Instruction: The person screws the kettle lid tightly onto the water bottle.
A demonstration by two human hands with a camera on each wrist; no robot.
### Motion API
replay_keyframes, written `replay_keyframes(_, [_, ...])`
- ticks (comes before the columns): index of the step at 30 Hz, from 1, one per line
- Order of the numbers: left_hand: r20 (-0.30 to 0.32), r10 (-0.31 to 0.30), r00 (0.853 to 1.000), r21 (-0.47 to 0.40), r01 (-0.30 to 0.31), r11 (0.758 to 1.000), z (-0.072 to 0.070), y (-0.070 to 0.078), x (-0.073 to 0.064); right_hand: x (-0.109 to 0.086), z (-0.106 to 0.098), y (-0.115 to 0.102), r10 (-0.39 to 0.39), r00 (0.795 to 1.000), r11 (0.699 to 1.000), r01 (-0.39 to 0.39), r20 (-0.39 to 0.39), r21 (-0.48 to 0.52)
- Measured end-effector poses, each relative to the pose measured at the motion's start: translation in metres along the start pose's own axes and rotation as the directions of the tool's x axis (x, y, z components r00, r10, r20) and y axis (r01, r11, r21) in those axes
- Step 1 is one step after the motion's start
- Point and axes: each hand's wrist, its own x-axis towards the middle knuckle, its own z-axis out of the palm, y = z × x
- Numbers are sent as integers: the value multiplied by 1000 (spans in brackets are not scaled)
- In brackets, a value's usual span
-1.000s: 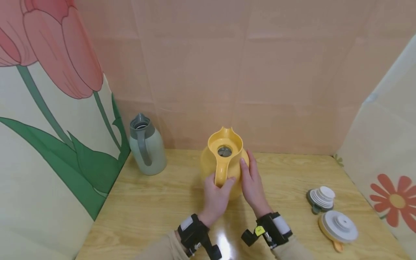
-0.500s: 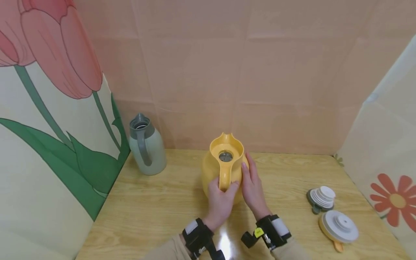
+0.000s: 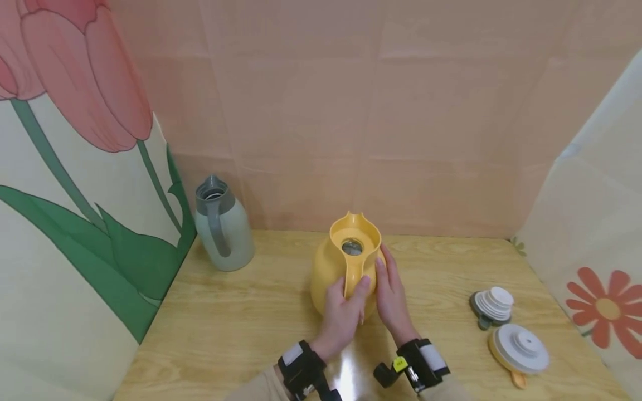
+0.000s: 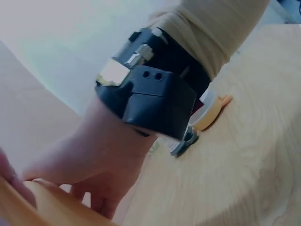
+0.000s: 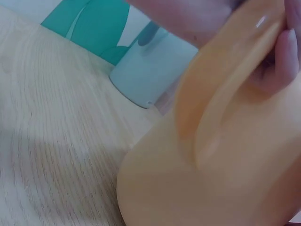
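A round yellow plastic-looking jug appears to rest on a pale wood-grain table, though its base is partly hidden. A person's bare left hand is before the jug, on its handle; their bare right hand lies against the jug's right side. Left of the jug stands a tall grey-green pitcher. Right of the jug, well apart, lie a stepped white-and-grey stopper and a round white-and-yellow lid.

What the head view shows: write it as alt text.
A person's left hand grips the handle of a lidless yellow jug at a wooden table, the right hand against its side. A grey-green jug stands left; a grey lid and a yellow lid lie right.
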Motion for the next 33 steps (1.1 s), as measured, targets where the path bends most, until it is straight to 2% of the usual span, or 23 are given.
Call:
replay_keyframes(2, [69, -5, 998, 1, 5, 1000, -3, 1, 1, -1, -1, 2, 3, 1000, 1000, -3, 6, 13])
replay_keyframes(5, [165, -8, 986, 21, 4, 1000, -7, 3, 4, -1, -3, 3, -2, 1000, 1000, 2, 6, 14])
replay_keyframes(8, [218, -17, 976, 32, 11, 999, -9, 4, 6, -1, -6, 3, -6, 1000, 1000, 6, 4, -13])
replay_keyframes(15, [221, -15, 975, 39, 7, 999, -10, 4, 6, -8, -24, 0, -22, 999, 991, 27, 43, -131])
replay_keyframes(18, [216, -23, 976, 30, 16, 999, -11, 5, 5, -15, -41, 0, -35, 997, 979, 48, 70, -200])
replay_keyframes(22, [212, -36, 976, 38, 29, 999, -13, 6, 3, -27, -73, 8, -49, 998, 941, 62, 47, -332])
replay_keyframes(25, [213, -41, 976, 54, 31, 998, -14, 7, 2, -37, -105, 16, -26, 999, 906, 15, -21, -423])
replay_keyframes(28, [214, -46, 976, 63, 33, 997, -14, 7, 2, -47, -139, 24, 31, 994, 884, -77, -107, -461])
replay_keyframes(30, [212, -50, 976, 62, 38, 997, -14, 7, 2, -52, -159, 31, 47, 980, 865, -136, -192, -483])
replay_keyframes(33, [203, -55, 978, 59, 44, 997, -13, 6, 2, -58, -187, 42, 62, 944, 853, -218, -323, -474])
